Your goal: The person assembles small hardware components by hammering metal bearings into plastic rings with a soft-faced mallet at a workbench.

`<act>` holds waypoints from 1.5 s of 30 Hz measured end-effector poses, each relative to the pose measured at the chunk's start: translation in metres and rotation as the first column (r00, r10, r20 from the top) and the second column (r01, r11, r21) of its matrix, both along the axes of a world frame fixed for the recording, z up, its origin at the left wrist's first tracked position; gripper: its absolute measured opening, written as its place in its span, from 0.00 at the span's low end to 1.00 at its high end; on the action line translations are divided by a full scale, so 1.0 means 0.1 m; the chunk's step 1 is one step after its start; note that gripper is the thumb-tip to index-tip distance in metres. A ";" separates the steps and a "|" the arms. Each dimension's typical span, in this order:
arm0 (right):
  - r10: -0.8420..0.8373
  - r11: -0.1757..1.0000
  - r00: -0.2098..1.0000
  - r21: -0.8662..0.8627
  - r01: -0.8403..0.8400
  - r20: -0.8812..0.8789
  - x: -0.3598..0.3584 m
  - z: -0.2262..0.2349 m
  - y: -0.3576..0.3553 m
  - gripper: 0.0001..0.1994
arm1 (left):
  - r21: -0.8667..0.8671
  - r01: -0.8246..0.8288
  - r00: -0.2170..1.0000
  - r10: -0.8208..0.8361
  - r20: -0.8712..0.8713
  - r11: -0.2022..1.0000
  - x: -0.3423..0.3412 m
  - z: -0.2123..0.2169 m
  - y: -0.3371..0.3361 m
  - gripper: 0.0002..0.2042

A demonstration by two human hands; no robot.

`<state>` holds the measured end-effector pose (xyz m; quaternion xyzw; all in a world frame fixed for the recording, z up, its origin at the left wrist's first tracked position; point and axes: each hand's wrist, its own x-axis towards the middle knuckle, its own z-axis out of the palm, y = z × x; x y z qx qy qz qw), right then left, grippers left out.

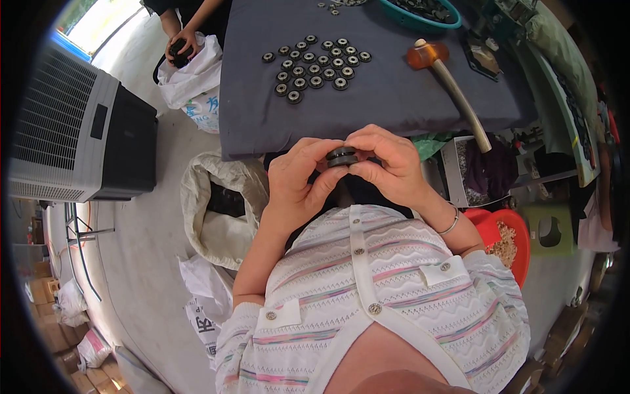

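Just past the near edge of the cloth-covered table, I hold a small black grooved wheel (341, 157) on its side between both hands. My left hand (294, 176) pinches its left side with thumb and fingers. From the other side, the thumb and fingers of my right hand (394, 165) close on the same wheel. Its hub faces are turned out of sight. On the table beyond lie several similar black wheels (315, 82) with metal bearing centres, loosely grouped and lying flat. A mallet (449, 85) with an amber head and wooden handle rests to their right.
A teal basin (425, 26) of dark parts stands at the table's far side. An open white sack (220, 240) sits left of my lap, and a red basin (518, 246) stands at right. At far left, another person's hands hold dark parts over a white bag (197, 82) near an air cooler (98, 125).
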<state>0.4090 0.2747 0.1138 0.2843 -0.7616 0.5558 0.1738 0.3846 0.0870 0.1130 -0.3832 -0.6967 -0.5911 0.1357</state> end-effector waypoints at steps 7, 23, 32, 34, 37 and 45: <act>0.042 0.999 0.999 0.000 -0.042 -0.031 0.04 0.05 -0.05 0.13 | -0.180 -0.076 0.992 0.057 -0.112 0.981 0.05 0.08 -0.09 0.14; 0.314 0.861 0.936 -0.463 -0.210 0.160 0.22 0.13 -0.16 0.07 | 0.003 -0.045 0.954 0.044 -0.296 0.999 0.18 0.27 0.01 0.08; 0.329 0.892 0.832 -0.436 -0.119 0.446 -0.03 -0.11 -0.27 0.11 | 0.381 0.030 0.849 -0.225 0.478 0.924 0.07 -0.33 -0.11 0.06; 0.311 0.899 0.818 -0.430 -0.086 0.485 -0.08 -0.17 -0.31 0.14 | 0.437 -0.205 0.747 -0.148 0.648 0.876 0.07 -0.48 -0.32 0.07; 0.201 0.948 0.847 -0.317 -0.041 0.492 -0.17 -0.22 -0.15 0.14 | 0.480 -0.552 0.654 -0.002 0.756 0.682 -0.02 -0.92 -0.82 0.07; 0.093 0.959 0.819 -0.273 0.080 0.566 -0.50 -0.31 0.18 0.10 | -0.224 -0.839 0.112 0.562 0.820 0.495 -0.07 -1.77 -2.01 0.30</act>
